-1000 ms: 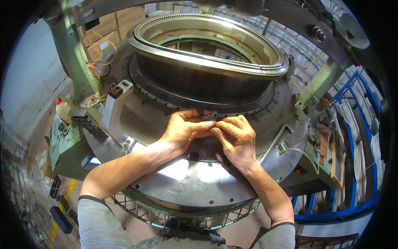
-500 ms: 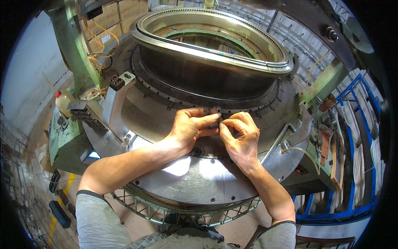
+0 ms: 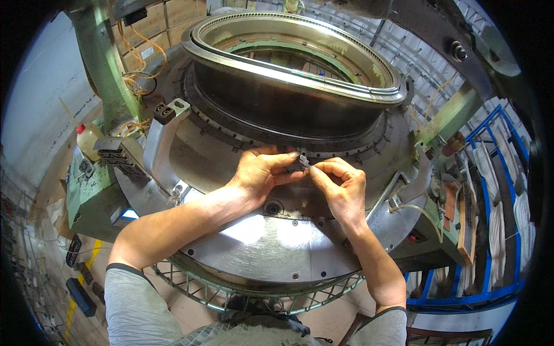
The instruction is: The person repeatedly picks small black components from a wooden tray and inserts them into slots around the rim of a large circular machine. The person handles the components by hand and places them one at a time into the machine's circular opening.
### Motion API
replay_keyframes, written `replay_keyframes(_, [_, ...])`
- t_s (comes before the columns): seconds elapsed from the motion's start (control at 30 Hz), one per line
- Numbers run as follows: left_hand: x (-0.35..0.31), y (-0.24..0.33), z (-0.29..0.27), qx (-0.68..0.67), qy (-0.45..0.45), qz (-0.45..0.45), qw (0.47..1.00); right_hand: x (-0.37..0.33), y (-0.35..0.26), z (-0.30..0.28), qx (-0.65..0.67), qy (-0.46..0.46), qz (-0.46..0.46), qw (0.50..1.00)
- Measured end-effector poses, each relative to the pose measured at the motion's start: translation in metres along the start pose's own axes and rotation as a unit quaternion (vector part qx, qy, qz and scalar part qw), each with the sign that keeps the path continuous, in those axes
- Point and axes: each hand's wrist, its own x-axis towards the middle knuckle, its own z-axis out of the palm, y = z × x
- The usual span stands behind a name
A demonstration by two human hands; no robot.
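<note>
Currently, a small metal part (image 3: 304,161) is held up just in front of the drum (image 3: 277,106), between two hands.

The left hand's (image 3: 254,176) grip pinches the part near the thumb tip, its other fingers curled below; the right hand's (image 3: 340,184) grip pinches the end farther from the drum, thumb against forefinger. Both are over the round plate (image 3: 271,251), on the drum's near side. Left of the drum stand a grey bracket (image 3: 157,147), a red-capped jug (image 3: 89,144) and a green post (image 3: 108,63); boxes (image 3: 183,12) are stacked behind the drum's left. Well to the drum's right is a blue rack (image 3: 467,301).
</note>
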Motion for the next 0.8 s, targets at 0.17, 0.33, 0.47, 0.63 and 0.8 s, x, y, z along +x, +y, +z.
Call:
replay_keyframes(0.17, [0.0,0.0,0.001,-0.001,-0.007,0.019,1.0,0.004,0.002,-0.008,0.055,0.013,0.087,0.995])
replay_keyframes(0.33, [-0.001,-0.001,0.002,0.015,-0.024,0.042,0.999,0.009,0.0,-0.011,0.087,-0.008,0.097,0.991])
replay_keyframes(0.47, [0.0,-0.004,0.002,0.01,-0.027,0.052,0.998,0.005,0.0,0.002,0.049,-0.004,0.03,0.998])
replay_keyframes(0.63, [0.002,-0.004,0.001,0.043,-0.01,0.04,0.998,0.005,-0.001,0.004,0.026,-0.013,0.019,0.999])
replay_keyframes(0.8, [0.001,-0.002,0.0,0.048,-0.018,0.041,0.998,0.008,-0.003,-0.004,0.09,-0.05,0.098,0.99])
